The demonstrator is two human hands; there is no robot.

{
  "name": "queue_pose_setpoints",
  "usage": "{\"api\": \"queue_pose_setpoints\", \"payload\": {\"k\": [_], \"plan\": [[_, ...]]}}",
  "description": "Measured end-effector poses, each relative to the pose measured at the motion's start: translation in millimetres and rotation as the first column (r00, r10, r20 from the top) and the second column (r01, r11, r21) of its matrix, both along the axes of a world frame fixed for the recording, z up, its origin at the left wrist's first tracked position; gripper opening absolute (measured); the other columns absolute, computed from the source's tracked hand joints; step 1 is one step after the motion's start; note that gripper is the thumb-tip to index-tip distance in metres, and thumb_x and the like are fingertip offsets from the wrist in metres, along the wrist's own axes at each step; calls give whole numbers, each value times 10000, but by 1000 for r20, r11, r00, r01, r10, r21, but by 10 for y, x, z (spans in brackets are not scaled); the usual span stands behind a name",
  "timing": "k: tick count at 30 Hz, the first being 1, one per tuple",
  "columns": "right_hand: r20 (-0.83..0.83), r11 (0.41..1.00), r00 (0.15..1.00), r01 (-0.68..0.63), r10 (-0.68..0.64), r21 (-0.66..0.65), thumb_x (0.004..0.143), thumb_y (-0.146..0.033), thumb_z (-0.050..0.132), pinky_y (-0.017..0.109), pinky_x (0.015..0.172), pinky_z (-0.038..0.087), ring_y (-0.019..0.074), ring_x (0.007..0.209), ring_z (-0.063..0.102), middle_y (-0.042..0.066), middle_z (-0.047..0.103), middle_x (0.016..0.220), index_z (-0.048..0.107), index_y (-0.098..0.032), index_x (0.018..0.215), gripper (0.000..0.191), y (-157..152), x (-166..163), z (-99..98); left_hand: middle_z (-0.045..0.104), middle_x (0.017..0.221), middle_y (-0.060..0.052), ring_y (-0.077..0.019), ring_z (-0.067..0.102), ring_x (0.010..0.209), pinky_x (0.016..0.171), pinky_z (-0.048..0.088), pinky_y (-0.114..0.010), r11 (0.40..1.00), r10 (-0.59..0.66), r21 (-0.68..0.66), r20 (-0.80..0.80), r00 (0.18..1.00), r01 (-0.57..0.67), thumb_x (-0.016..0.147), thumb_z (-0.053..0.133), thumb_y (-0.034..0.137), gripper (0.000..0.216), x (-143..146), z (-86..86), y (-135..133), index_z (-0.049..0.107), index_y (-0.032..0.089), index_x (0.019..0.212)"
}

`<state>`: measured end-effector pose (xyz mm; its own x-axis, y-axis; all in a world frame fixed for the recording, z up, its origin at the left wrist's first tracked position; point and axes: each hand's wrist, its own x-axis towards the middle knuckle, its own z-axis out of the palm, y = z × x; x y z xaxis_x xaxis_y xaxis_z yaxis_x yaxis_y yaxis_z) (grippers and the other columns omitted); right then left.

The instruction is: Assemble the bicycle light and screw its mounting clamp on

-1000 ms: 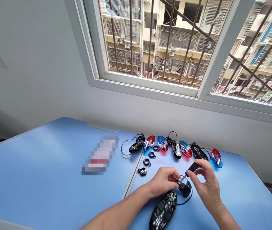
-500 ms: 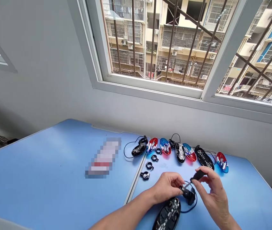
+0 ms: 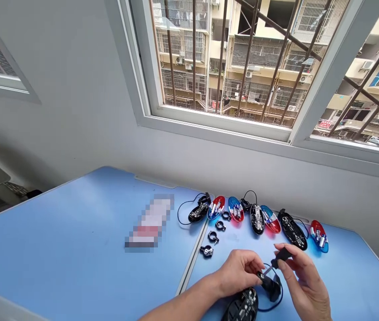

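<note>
My left hand (image 3: 239, 273) pinches a small black part (image 3: 271, 285) that hangs on a thin black wire from a black oval circuit board (image 3: 242, 307) lying at the bottom edge. My right hand (image 3: 304, 283) grips the black handle of a small screwdriver (image 3: 278, 261); its metal tip touches the black part. Both hands are closed, close together over the blue table (image 3: 59, 258).
A row of red and blue oval lenses (image 3: 236, 208) and black oval boards (image 3: 291, 229) lies beyond the hands, near the wall. Three small black ring clamps (image 3: 213, 236) sit to the left of my hands. A blurred flat item (image 3: 151, 223) lies mid-table. A barred window is above.
The view has tilted up and left, so hands and parts sit lower and further right in the picture. The hands keep the same grip on the part and the screwdriver.
</note>
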<state>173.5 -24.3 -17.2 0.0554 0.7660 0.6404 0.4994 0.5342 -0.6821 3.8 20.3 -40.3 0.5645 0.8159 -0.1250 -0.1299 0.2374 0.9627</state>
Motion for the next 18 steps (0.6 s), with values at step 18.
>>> {"api": "queue_pose_setpoints", "payload": {"k": [18], "plan": [[-72, 1000, 997, -29, 28, -12, 851, -206, 586, 278, 658, 604, 178, 814, 672, 53, 675, 942, 551, -258, 1118, 274, 68, -65, 62, 594, 626, 40, -112, 498, 597, 590, 378, -239, 999, -16, 32, -9, 1000, 16, 485, 675, 93, 199, 2, 26, 0, 660, 157, 673]]}}
